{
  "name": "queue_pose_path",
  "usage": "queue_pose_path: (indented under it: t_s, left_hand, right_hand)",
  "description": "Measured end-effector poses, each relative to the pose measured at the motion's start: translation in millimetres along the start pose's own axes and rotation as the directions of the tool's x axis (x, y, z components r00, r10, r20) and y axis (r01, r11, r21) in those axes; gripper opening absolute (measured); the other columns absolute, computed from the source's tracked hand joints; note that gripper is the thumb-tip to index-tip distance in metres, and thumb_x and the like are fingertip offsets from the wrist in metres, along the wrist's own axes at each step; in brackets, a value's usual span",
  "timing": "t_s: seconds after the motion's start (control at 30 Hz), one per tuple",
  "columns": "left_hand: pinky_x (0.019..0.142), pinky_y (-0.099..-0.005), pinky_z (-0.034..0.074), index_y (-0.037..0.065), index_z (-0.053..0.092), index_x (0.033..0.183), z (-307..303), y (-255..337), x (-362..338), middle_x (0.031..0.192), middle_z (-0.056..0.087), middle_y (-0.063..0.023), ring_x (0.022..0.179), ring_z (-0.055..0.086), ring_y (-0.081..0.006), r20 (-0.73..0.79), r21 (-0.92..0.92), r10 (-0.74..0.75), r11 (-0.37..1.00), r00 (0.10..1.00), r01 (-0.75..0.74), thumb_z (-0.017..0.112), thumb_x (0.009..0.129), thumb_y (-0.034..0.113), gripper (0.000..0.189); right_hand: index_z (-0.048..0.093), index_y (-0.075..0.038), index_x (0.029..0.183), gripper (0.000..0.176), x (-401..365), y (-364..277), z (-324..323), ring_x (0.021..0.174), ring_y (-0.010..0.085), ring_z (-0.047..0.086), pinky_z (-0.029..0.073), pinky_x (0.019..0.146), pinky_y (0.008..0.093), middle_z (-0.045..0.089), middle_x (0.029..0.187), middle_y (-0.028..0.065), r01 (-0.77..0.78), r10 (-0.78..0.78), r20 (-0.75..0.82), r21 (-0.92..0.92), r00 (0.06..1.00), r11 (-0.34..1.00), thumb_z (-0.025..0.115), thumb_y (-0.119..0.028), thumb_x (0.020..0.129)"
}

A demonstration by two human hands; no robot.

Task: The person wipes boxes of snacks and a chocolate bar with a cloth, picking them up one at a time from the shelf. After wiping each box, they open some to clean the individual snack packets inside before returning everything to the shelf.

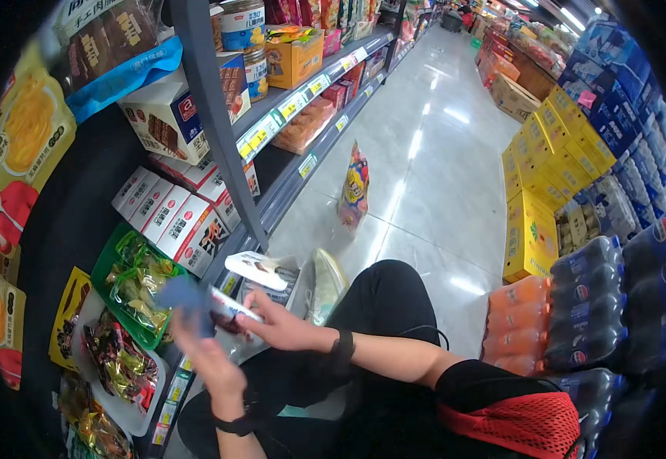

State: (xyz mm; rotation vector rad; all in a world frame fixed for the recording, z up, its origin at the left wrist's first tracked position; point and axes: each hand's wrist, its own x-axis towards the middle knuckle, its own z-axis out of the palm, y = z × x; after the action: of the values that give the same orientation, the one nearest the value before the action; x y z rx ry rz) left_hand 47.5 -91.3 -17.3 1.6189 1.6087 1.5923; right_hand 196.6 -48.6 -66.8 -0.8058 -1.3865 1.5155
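My right hand [281, 325] is closed on a small white and dark packet [231, 306] in front of my knees. To its left, my left hand [209, 363] is smeared by motion, next to a blurred dark blue item [185, 297]; whether its fingers hold that item cannot be made out. Just beyond my right hand stands an open white box [260, 271] with packets inside, on the floor beside the shelf. A green basket [130, 294] of wrapped snacks and a white tray [130, 382] of wrapped sweets sit on the low shelf at left.
Shelving with a grey upright [222, 115] runs along the left. A colourful bag [354, 191] stands on the aisle floor. Yellow cartons [528, 229], orange bottles [515, 325] and dark bottles [587, 306] are stacked at right. White boxes [184, 226] line the lower shelf.
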Motion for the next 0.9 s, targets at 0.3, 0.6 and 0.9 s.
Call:
queue_pose_path:
  t_s: [0.3, 0.6, 0.9]
  left_hand:
    - [0.113, -0.0507, 0.03, 0.001, 0.059, 0.134, 36.2, 16.3, -2.7, 0.136, 0.06, -0.0172, 0.131, 0.051, -0.039, 0.236, 0.245, 0.161, 0.944, 0.958, -0.219, 0.045, 0.1, 0.009, 0.037]
    - [0.084, -0.0409, 0.046, 0.008, 0.07, 0.114, 29.7, 29.4, 4.6, 0.107, 0.064, -0.012, 0.092, 0.059, -0.0302, 0.293, 0.3, 0.277, 0.882, 0.915, -0.364, 0.059, 0.08, 0.001, 0.036]
    - [0.064, -0.0394, 0.053, 0.003, 0.066, 0.1, 14.4, 16.7, 1.6, 0.081, 0.069, -0.0173, 0.076, 0.069, -0.0397, 0.404, 0.05, -0.005, 0.999, 0.915, -0.017, 0.068, 0.088, 0.011, 0.014]
  right_hand:
    - [0.064, -0.006, 0.114, 0.02, -9.8, -6.4, -11.5, 0.096, 0.0129, 0.064, 0.053, 0.081, 0.032, 0.068, 0.107, -0.0022, -0.405, 0.395, 0.175, 0.661, 0.902, 0.632, 0.053, -0.014, 0.099]
    - [0.064, -0.005, 0.117, 0.031, -11.4, -36.0, -12.4, 0.101, 0.0223, 0.069, 0.054, 0.093, 0.0372, 0.069, 0.113, 0.0088, -0.397, 0.419, 0.227, 0.836, 0.879, 0.379, 0.046, -0.021, 0.096]
    - [0.051, -0.005, 0.139, 0.049, -10.8, -41.3, -14.8, 0.111, 0.0215, 0.065, 0.052, 0.096, 0.036, 0.065, 0.123, 0.0107, -0.351, 0.469, 0.004, 0.669, 0.883, 0.655, 0.051, -0.009, 0.09]
